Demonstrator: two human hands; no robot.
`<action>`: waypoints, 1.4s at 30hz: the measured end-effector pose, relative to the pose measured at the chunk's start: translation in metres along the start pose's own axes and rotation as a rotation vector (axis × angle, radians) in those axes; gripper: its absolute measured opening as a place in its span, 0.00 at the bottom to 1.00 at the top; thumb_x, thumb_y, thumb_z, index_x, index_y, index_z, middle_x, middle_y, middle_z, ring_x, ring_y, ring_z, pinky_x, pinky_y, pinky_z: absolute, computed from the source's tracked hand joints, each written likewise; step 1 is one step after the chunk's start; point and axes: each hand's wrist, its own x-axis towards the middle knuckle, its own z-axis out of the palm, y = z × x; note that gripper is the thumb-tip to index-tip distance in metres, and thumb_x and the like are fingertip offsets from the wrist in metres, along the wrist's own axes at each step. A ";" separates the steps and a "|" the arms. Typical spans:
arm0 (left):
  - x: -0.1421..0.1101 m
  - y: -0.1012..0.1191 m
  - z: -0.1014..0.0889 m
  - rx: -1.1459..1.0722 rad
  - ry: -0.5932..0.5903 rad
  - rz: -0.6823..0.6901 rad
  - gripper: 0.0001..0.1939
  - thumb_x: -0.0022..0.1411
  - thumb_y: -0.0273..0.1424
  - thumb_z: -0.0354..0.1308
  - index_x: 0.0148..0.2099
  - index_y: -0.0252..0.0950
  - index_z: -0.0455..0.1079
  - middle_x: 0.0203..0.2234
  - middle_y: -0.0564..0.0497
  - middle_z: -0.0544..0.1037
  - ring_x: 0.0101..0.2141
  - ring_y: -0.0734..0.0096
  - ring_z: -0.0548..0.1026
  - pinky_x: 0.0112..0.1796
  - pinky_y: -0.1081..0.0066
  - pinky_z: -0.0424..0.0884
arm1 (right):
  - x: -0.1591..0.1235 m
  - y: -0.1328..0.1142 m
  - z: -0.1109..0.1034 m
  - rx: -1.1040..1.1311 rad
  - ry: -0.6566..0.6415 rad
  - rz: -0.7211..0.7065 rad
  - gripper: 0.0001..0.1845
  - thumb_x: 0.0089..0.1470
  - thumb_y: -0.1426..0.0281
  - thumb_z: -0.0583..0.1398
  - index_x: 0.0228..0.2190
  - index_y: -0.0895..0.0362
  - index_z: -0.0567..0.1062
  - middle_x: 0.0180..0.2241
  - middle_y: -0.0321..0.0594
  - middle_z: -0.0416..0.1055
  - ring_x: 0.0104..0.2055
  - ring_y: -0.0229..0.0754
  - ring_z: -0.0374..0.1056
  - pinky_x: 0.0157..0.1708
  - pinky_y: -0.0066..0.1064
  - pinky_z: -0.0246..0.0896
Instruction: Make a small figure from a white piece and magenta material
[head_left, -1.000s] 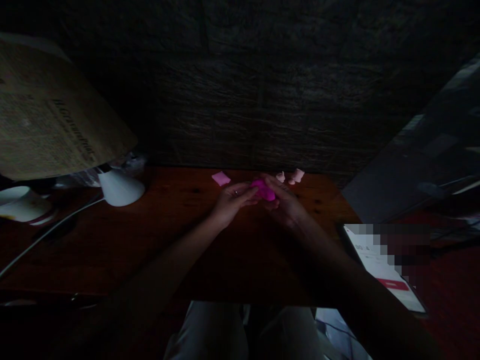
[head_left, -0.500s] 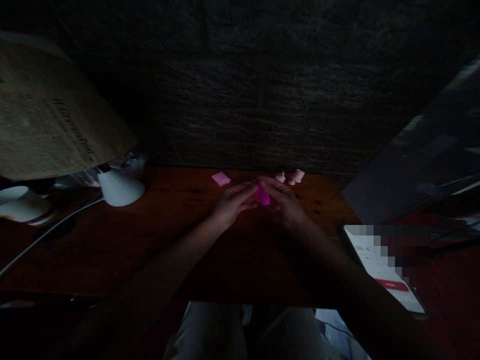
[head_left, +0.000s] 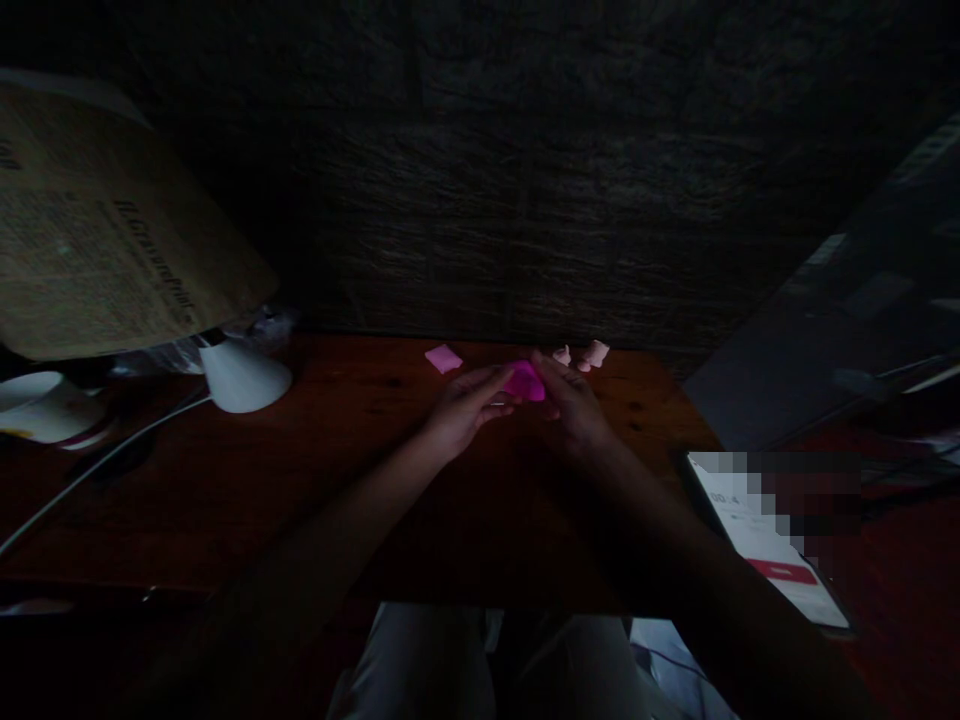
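Note:
A bright magenta piece [head_left: 523, 381], soft like paper or clay, is pinched between the fingertips of both my hands over the far part of the wooden table [head_left: 315, 470]. My left hand [head_left: 463, 408] grips its left side with fingers closed; my right hand [head_left: 571, 408] closes on its right side. A pale pink square [head_left: 443, 358] lies just beyond my left hand. Small pale pink shapes [head_left: 585, 354] sit beyond my right hand near the wall.
A white lamp base [head_left: 241, 374] with its cable stands at the left under a newspaper-print shade [head_left: 105, 260]. A white cup [head_left: 45, 408] is at the far left. A phone or tablet [head_left: 765, 535] lies at the right. A dark wall backs the table.
The magenta piece has been turned and squeezed between my fingers, showing wider, then narrower, then slightly higher. Both hands stay in nearly the same spot.

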 end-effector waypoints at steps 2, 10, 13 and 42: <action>0.001 -0.001 0.000 -0.052 -0.007 -0.008 0.18 0.48 0.39 0.77 0.38 0.36 0.80 0.33 0.52 0.83 0.32 0.75 0.79 0.36 0.74 0.74 | 0.000 -0.001 0.000 0.003 -0.018 -0.009 0.25 0.47 0.45 0.71 0.27 0.55 0.78 0.17 0.27 0.63 0.15 0.26 0.46 0.14 0.24 0.39; 0.000 0.003 -0.004 -0.030 0.002 -0.039 0.16 0.47 0.36 0.78 0.36 0.35 0.80 0.32 0.52 0.82 0.31 0.78 0.77 0.35 0.76 0.73 | 0.003 -0.010 -0.011 -0.082 -0.020 0.046 0.23 0.37 0.55 0.77 0.34 0.54 0.84 0.21 0.29 0.71 0.17 0.27 0.51 0.14 0.23 0.40; 0.001 0.004 -0.004 0.012 0.032 -0.028 0.15 0.50 0.37 0.76 0.36 0.35 0.80 0.30 0.53 0.81 0.28 0.79 0.76 0.30 0.78 0.70 | 0.003 -0.006 -0.010 -0.020 -0.024 0.077 0.20 0.37 0.56 0.77 0.30 0.54 0.83 0.20 0.28 0.70 0.17 0.27 0.50 0.15 0.22 0.42; -0.001 0.003 0.001 0.150 0.109 0.114 0.25 0.47 0.52 0.73 0.31 0.34 0.77 0.24 0.52 0.78 0.24 0.77 0.73 0.24 0.77 0.64 | 0.000 -0.005 -0.002 0.204 -0.077 0.171 0.16 0.41 0.62 0.76 0.33 0.54 0.83 0.20 0.26 0.68 0.16 0.25 0.42 0.14 0.20 0.41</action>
